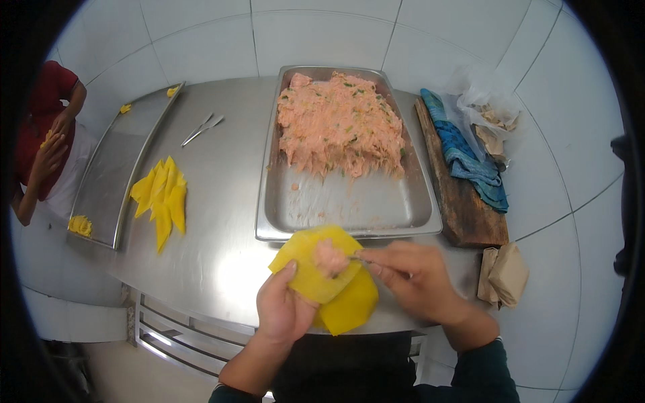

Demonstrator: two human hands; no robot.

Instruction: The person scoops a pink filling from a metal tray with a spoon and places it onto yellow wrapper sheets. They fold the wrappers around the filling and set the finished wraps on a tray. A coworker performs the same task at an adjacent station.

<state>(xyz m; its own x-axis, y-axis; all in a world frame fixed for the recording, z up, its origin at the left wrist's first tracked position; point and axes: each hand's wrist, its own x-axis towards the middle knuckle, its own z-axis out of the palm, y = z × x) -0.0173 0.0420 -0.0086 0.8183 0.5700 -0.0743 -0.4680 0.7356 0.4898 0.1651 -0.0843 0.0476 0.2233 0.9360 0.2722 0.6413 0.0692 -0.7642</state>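
My left hand [283, 305] holds a thin yellow dumpling wrapper [306, 275], its thumb on the wrapper's edge and the palm beneath. A lump of pink minced filling [329, 258] lies on that wrapper. My right hand [420, 277] is closed round a slim metal utensil [356, 257], whose tip is at the filling; its end is too hidden to tell the kind. Below the held wrapper, more yellow wrappers [349, 305] lie at the table's front edge. Just beyond my hands, a deep steel pan [349, 232] holds a large mass of pink mince [342, 121] with green bits.
On the steel table [215, 154] lie fanned yellow wrappers [161, 195] and two metal utensils [200, 129]. A shallow tray [111, 181] holds several yellow pieces at left, beside another person [50, 134]. A wooden board [463, 208] with a blue cloth [463, 148] and brown packets [504, 275] flank the right.
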